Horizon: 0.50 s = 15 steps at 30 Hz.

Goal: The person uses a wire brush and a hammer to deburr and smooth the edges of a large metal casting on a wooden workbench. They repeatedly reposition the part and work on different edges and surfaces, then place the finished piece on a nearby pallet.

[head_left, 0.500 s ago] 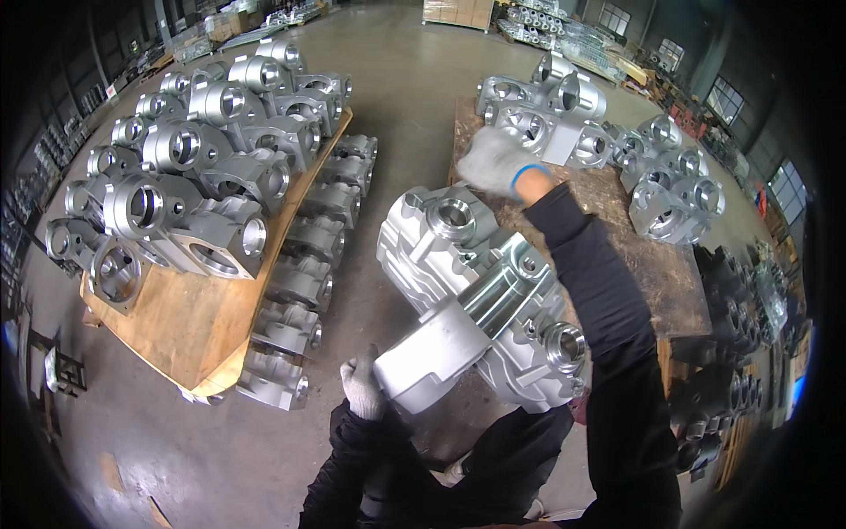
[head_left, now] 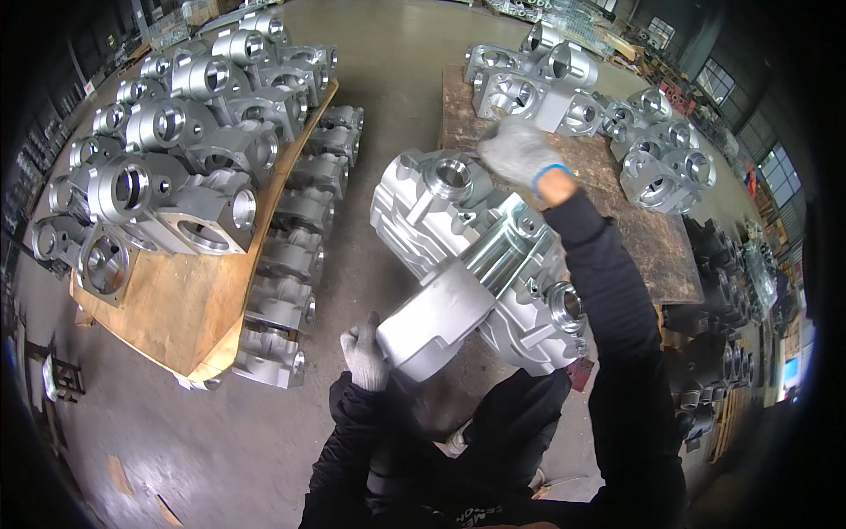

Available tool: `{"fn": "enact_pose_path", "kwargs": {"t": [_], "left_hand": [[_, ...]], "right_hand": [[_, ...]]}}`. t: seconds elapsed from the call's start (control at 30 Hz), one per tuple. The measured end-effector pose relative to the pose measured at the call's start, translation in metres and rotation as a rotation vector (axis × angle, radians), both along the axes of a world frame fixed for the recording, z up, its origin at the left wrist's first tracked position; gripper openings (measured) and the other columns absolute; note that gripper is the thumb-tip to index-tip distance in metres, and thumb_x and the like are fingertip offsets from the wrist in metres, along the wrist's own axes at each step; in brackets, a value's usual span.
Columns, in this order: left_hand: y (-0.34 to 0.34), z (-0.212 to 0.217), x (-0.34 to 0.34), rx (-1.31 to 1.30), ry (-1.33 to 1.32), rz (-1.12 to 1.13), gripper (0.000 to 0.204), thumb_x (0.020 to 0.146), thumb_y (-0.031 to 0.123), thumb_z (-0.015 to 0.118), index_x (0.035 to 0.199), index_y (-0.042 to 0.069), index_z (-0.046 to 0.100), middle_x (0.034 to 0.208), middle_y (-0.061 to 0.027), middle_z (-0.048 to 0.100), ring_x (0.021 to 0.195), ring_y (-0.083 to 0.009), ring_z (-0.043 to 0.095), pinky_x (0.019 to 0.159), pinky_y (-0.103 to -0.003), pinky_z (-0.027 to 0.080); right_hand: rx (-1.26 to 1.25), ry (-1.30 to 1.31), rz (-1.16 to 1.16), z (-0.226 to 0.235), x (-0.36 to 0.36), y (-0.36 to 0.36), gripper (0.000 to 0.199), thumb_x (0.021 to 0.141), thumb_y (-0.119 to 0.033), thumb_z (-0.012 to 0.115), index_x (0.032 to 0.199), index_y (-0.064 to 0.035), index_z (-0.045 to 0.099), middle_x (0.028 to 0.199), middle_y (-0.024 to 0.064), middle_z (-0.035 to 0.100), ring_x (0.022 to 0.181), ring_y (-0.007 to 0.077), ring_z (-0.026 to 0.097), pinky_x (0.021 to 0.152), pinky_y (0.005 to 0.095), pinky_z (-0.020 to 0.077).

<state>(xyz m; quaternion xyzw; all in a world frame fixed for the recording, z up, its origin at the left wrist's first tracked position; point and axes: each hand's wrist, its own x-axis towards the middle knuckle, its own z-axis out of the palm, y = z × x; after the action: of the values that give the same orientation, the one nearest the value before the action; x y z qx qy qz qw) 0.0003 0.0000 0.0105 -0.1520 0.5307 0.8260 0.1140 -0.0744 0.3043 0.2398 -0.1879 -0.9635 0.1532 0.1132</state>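
A silver metal casting point(head_left: 439, 319), with a smooth block-like end and a shiny machined section, lies tilted among ribbed silver castings in front of me. One ribbed casting point(head_left: 410, 225) with a round bored collar is at its upper left; another ribbed part point(head_left: 539, 324) shows at its lower right. My left hand point(head_left: 363, 354), in a grey glove, is closed against the left edge of the block-like end. My right hand point(head_left: 522, 154), gloved with a blue cuff, is over the far side of these castings, smeared by motion; its fingers and anything in them cannot be made out.
At left, many bored castings point(head_left: 167, 123) are piled on a wooden board point(head_left: 189, 304), with a row of castings point(head_left: 282, 256) below its edge. A brown worktable point(head_left: 608, 181) at right bears more castings point(head_left: 515, 93). Dark parts point(head_left: 709, 309) are stacked beyond it.
The view has shifted, so the surroundings sit slightly higher. My right hand has moved a little right and nearer relative to the worktable; my left hand stays at the casting's edge.
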Motion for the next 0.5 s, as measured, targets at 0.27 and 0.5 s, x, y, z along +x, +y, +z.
{"fn": "enact_pose_path", "kwargs": {"t": [0.27, 0.5], "left_hand": [[-0.001, 0.009, 0.000, -0.003, 0.009, -0.024, 0.047, 0.096, 0.026, 0.075, 0.062, 0.012, 0.045, 0.054, -0.0004, 0.048, 0.043, -0.0103, 0.043, 0.040, -0.029, 0.033], [-0.002, -0.013, 0.000, 0.025, 0.124, -0.034, 0.046, 0.095, 0.026, 0.075, 0.062, 0.012, 0.047, 0.056, 0.0006, 0.050, 0.042, -0.0092, 0.041, 0.042, -0.029, 0.030]], "right_hand": [[-0.043, -0.006, -0.080, 0.003, 0.032, -0.005, 0.032, 0.076, -0.025, 0.063, 0.085, 0.0034, 0.076, 0.088, 0.0318, 0.070, 0.093, 0.0457, 0.071, 0.089, 0.0496, 0.0555], [0.066, -0.001, -0.125, -0.008, 0.045, -0.018, 0.034, 0.081, -0.027, 0.062, 0.092, 0.0026, 0.076, 0.086, 0.0289, 0.071, 0.088, 0.0458, 0.071, 0.086, 0.0483, 0.0558]]}}
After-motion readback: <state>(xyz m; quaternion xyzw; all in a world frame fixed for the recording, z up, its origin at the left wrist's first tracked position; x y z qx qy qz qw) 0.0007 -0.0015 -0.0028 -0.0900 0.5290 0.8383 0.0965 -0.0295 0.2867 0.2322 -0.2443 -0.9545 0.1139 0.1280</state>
